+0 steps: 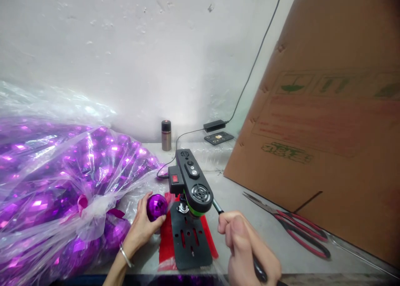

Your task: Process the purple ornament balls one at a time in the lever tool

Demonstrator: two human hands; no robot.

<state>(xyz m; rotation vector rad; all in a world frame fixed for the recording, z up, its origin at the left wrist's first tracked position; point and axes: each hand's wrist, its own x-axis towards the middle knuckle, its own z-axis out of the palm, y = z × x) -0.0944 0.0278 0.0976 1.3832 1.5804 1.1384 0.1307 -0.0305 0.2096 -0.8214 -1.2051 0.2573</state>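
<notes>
1. Leaning against the wall on the right and resting on the counter: a large brown cardboard sheet with green and red print.
2. Filling the left side of the counter: a clear plastic bag packed with shiny purple faceted balls, knotted at the neck near the left hand.
3. Standing in the middle on a red mat: a small black bench press with a slotted base plate, a red switch on its side and a green band under its head.
4. Lying just right of the press, beside the cardboard: red-handled pliers, jaws pointing toward the press.
5. Gripping the press lever from the right: the right hand, fingers clenching around the handle.
6. Holding a single purple ball at the left edge of the base plate, just beside the press head: the left hand, fingers curling around the ball, a thin bracelet on the wrist.
7. Standing upright near the wall behind the press: a small metal flask.
8. Lying farther back to the right: a black power adapter, its cable running up the wall, and a flat dark device just beside it.
</notes>
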